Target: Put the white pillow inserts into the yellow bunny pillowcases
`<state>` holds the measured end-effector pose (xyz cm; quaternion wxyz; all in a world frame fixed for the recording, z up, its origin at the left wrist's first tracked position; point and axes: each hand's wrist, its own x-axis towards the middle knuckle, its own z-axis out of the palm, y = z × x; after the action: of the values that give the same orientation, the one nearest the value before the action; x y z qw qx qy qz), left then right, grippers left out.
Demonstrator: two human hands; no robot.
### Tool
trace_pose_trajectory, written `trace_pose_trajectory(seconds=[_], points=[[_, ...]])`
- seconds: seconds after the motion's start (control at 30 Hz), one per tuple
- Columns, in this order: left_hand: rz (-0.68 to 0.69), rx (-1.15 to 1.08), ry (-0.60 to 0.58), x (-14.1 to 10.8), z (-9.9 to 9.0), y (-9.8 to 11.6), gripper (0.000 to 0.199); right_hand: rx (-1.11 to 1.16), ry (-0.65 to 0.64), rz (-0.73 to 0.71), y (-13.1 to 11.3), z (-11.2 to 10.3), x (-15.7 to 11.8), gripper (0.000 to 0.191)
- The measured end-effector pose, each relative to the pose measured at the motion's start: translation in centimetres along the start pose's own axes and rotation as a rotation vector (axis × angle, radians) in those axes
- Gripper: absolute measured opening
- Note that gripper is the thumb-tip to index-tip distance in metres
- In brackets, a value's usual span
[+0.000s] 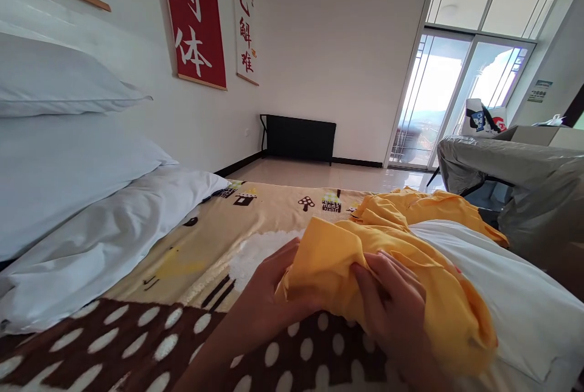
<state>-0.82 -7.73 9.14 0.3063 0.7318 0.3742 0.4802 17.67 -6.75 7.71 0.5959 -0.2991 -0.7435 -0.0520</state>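
A yellow cloth (326,255) is bunched up between my two hands, low in the middle of the head view. My left hand (278,288) holds its left side, with the fingers behind the fabric and the thumb in front. Pinching a fold on the right is my right hand (392,294), its thumb and fingers closed on the fabric. The cloth trails away to the right over a white pillow (497,282) and back across the bed. Beneath lies a patterned blanket (210,246), beige with a dark brown, white-dotted border.
White pillows (68,179) are stacked at the left. A black folded panel (301,139) stands by the far wall. At the right is a plastic-covered piece of furniture (506,157) with bags on it, near glass doors (433,94). Scrolls (196,27) hang on the wall.
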Motion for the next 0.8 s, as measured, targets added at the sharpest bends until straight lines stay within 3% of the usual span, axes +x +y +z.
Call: trace_pose_trajectory(seconds=[0.2, 0.4, 0.5, 0.6, 0.63, 0.73, 0.8], points=[[-0.018, 0.170, 0.070, -0.4, 1.6, -0.8, 0.018, 0.040, 0.010, -0.024, -0.1, 0.2, 0.0, 0.014], [0.075, 0.140, 0.074, -0.5, 1.5, -0.5, 0.018, 0.048, 0.178, -0.051, -0.7, -0.5, 0.2, 0.020], [0.060, 0.111, 0.054, -0.4, 1.7, -0.3, 0.018, 0.004, 0.078, -0.027, -1.6, -1.3, 0.4, 0.021], [0.054, 0.091, 0.043, -0.4, 1.9, -0.1, 0.018, -0.060, -0.079, -0.008, -2.3, -1.5, 0.3, 0.039], [0.054, 0.098, 0.031, -0.4, 2.0, 0.0, 0.018, -0.080, -0.104, -0.012, -2.4, -1.3, 0.3, 0.037], [0.004, 0.163, 0.012, -0.5, 2.0, 0.4, 0.021, -0.102, -0.094, 0.009, -2.0, -0.6, 0.1, 0.007], [-0.063, 0.192, 0.020, -0.7, 2.0, 0.6, 0.020, -0.097, -0.034, 0.075, -1.6, -0.2, 0.0, 0.020]])
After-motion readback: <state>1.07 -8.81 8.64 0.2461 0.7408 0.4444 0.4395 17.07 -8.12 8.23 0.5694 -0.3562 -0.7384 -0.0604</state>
